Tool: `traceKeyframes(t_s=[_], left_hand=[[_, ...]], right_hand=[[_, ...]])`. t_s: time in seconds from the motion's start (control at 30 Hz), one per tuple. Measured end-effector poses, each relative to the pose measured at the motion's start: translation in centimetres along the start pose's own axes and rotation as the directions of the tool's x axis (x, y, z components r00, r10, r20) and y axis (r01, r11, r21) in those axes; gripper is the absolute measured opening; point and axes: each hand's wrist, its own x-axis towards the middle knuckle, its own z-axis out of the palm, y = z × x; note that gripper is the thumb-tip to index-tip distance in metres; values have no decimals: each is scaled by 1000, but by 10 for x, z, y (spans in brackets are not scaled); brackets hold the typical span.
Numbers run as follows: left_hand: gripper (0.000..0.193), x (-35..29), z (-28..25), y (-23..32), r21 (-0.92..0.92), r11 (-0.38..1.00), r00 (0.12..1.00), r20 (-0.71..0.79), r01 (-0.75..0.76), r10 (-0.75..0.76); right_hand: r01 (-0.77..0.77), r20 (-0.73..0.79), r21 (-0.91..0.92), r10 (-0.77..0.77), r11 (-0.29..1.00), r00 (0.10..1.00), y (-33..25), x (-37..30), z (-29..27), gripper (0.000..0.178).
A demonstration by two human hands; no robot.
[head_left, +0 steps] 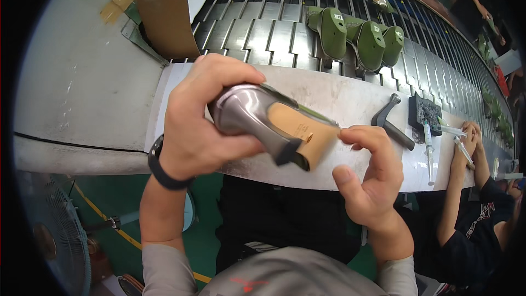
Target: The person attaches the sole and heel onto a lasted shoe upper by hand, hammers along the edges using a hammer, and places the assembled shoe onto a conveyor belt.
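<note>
My left hand [197, 115] is closed round the toe end of a shiny grey shoe [246, 109], tilted above the white worktable. A tan insole [304, 131] faces up inside it, reaching toward the heel end. A dark piece juts out at the near side, and some green shows along the edges. Blur hides detail at the heel end. My right hand [378, 172] is beside that end with thumb and index finger apart. Its index fingertip is at the tan edge; I cannot tell whether it touches.
Behind the worktable [323, 90] runs a slatted metal conveyor [274, 38] carrying several green shoe lasts [372, 46]. To the right lie a hammer [394, 123], a black box [423, 112] of dark bits and a syringe [429, 153]. A co-worker's hands [470, 134] are beyond; a fan [55, 230] stands lower left.
</note>
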Motion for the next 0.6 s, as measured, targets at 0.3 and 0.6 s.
traceKeyframes(t_s=[0.3, 0.6], left_hand=[[69, 10, 7, 85, 378, 893, 950, 278, -244, 142], [64, 1, 20, 97, 415, 862, 942, 281, -291, 183]], right_hand=[[-168, 388, 242, 63, 956, 920, -48, 40, -25, 31], [-7, 290, 205, -53, 979, 956, -46, 22, -20, 37]])
